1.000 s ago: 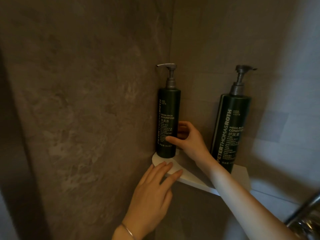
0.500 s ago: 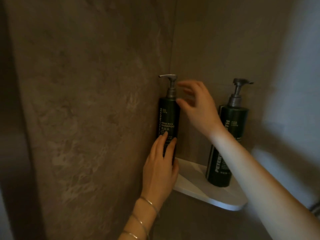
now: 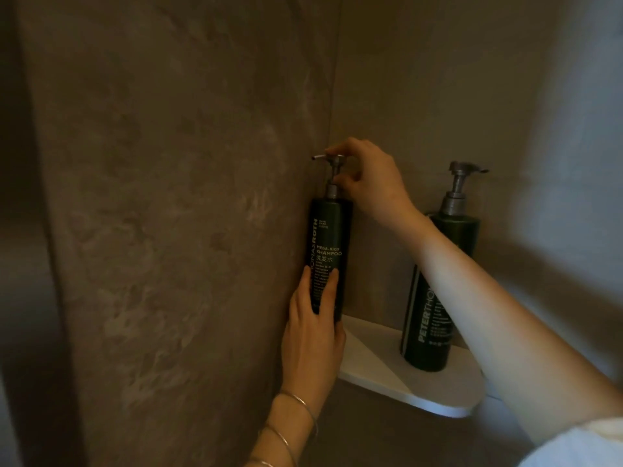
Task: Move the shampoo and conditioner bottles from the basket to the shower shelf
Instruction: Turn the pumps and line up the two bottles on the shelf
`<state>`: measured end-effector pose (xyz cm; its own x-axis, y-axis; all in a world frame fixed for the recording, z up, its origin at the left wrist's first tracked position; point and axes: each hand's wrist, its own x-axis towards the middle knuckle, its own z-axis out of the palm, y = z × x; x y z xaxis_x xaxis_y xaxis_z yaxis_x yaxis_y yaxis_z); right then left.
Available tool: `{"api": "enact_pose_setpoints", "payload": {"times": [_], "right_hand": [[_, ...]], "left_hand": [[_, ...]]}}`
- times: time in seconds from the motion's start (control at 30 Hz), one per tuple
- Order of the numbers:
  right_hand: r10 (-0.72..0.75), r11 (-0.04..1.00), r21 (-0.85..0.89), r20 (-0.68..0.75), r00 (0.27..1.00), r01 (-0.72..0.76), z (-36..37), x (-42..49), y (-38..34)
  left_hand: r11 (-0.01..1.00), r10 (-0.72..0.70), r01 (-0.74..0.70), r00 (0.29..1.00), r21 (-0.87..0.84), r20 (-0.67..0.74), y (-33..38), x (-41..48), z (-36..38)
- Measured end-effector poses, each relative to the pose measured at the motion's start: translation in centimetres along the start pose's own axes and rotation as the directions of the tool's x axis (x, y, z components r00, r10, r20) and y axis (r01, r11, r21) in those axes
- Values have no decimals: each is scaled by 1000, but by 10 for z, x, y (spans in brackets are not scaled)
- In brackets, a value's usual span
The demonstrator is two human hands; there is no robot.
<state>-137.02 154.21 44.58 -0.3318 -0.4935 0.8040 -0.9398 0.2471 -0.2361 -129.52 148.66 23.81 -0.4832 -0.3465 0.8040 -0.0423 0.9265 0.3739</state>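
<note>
Two dark green pump bottles stand upright on a white corner shower shelf. The shampoo bottle is at the left, close against the side wall. My left hand wraps around its lower body. My right hand pinches its grey pump head, whose nozzle points left toward the wall. The conditioner bottle stands at the right of the shelf, partly hidden behind my right forearm, with its pump nozzle pointing right. No basket is in view.
Brown stone-look walls meet in the corner behind the shelf. A paler wall section lies at the right. Thin bracelets circle my left wrist.
My left hand rose from the shelf edge onto the shampoo bottle's lower body. My right hand left the bottle's body, went up and closed on the pump head.
</note>
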Motion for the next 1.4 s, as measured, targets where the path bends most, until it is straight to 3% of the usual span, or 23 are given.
{"api": "enact_pose_setpoints", "payload": {"times": [0.2,0.6,0.93,1.13,1.4], "right_hand": [[27,1000,3,-47,999,-27,2,1,0],[129,963,243,-25,991,-119,4,5,4],[101,988,127,-92,991,-89,-1,0,7],[220,887,431,-79,972,-166,6,1,5],[185,890,431,-49,982,-146,6,1,9]], "left_hand": [[995,-54,54,999,84,-3,3,5,7],[990,-100,102,995,98,-28,11,10,11],[997,-72,72,997,25,-11,7,9,11],[989,-105,105,994,108,-2,7,14,8],[981,-66,79,995,179,-79,6,12,9]]}}
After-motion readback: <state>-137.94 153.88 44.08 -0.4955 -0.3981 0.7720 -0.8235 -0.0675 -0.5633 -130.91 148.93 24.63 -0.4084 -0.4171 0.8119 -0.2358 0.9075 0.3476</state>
